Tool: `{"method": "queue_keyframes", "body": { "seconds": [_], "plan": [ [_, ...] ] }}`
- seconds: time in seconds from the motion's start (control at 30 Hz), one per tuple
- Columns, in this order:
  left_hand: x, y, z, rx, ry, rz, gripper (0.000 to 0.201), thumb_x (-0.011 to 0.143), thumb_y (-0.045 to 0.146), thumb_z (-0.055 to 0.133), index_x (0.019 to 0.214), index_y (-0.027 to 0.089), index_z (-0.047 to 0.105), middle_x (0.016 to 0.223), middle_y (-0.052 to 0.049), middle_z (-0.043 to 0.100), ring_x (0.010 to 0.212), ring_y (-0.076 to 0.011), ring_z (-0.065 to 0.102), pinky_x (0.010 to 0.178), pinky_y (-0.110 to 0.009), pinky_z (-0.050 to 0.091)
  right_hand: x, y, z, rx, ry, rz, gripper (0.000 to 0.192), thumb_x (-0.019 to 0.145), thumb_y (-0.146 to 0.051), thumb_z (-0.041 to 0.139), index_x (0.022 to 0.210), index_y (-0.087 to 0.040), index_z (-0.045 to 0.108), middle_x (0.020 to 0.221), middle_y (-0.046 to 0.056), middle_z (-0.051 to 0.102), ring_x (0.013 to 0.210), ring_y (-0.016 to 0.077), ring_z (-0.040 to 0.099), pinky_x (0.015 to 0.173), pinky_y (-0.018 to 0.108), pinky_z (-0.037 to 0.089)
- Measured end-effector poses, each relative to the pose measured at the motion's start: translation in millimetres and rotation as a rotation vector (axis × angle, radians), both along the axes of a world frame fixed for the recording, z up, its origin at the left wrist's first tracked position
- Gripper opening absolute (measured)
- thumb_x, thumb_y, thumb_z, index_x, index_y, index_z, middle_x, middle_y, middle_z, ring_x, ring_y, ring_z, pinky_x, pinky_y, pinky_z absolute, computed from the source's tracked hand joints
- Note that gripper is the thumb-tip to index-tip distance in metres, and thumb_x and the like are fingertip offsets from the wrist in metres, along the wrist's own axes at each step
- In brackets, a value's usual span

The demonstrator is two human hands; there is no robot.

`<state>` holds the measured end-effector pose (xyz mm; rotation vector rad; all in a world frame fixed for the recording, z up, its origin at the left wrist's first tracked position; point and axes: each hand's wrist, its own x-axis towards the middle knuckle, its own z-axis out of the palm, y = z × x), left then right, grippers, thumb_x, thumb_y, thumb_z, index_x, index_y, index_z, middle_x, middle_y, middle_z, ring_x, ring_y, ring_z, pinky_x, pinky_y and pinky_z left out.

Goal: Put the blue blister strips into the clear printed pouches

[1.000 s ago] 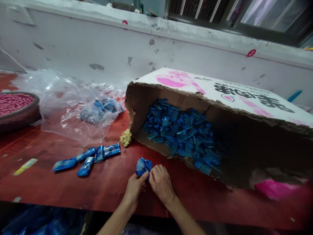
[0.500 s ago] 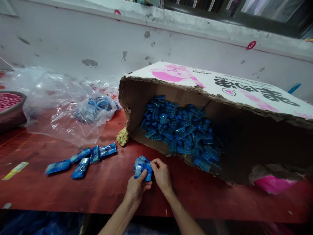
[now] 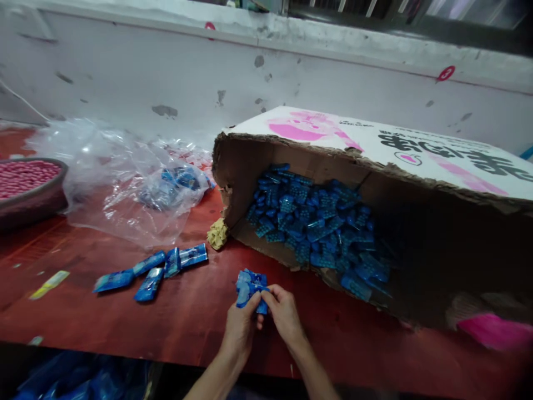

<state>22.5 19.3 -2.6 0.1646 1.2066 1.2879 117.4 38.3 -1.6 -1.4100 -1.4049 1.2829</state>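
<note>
Small blue plastic packets [image 3: 251,282] are bunched above the red tabletop, in front of the box. My left hand [image 3: 240,326] is closed on them from below, its thumb lying over the lower part. From the right, the thumb and bent fingers of my right hand [image 3: 286,315] pinch the packets' edge, close to the left thumb. How many packets are in the bunch I cannot tell. Several flat blue packets [image 3: 150,284] lie loose on the table to the left. A pile of blue, bumpy-looking pieces [image 3: 316,222] fills the left part of the cardboard box [image 3: 449,150].
The box lies on its side with torn edges. A clear plastic bag [image 3: 120,183] with blue packets sits at the left, beside a bowl of pink pieces [image 3: 33,194]. Crumpled yellowish material [image 3: 217,234] touches the box corner. Pink plastic [image 3: 495,331] lies at the box's right.
The view has turned slightly left, so everything appears further right. My right thumb has moved in over the packets, nearer the left thumb. Both hands keep hold.
</note>
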Motion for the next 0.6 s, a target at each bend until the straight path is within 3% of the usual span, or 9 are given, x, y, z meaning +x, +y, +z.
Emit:
{"method": "queue_keyframes", "body": {
  "seconds": [0.2,0.47,0.6],
  "plan": [
    [1,2,1.8,0.049,0.009,-0.037,0.028,0.05,0.032,0.076,0.062,0.009,0.063,0.045,-0.001,0.058,0.035,-0.0083,0.048,0.034,-0.019,0.036,3,-2,-10.0,0.013,0.019,-0.101,0.028,0.08,-0.042,0.049,0.063,-0.019,0.051,0.049,-0.004,0.052,0.047,0.0122,0.049,0.047,0.021,0.039],
    [12,15,7.2,0.017,-0.031,-0.032,0.027,0.045,0.027,0.078,0.05,0.013,0.055,0.036,0.004,0.053,0.032,-0.0068,0.046,0.033,-0.017,0.036,-5,-5,-9.0,0.007,0.057,-0.2,0.03,0.086,-0.043,0.031,0.065,-0.022,0.038,0.055,-0.005,0.042,0.045,0.0103,0.045,0.04,0.019,0.036],
    [9,17,13.4,-0.043,-0.065,-0.201,0.029,0.041,0.025,0.08,0.056,0.012,0.059,0.041,0.0,0.059,0.037,-0.0103,0.053,0.036,-0.018,0.041,8,0,2.7,0.092,-0.054,-0.208,0.029,0.086,-0.039,0.033,0.063,-0.022,0.038,0.057,-0.004,0.044,0.053,0.0109,0.048,0.049,0.019,0.039]
  ]
}}
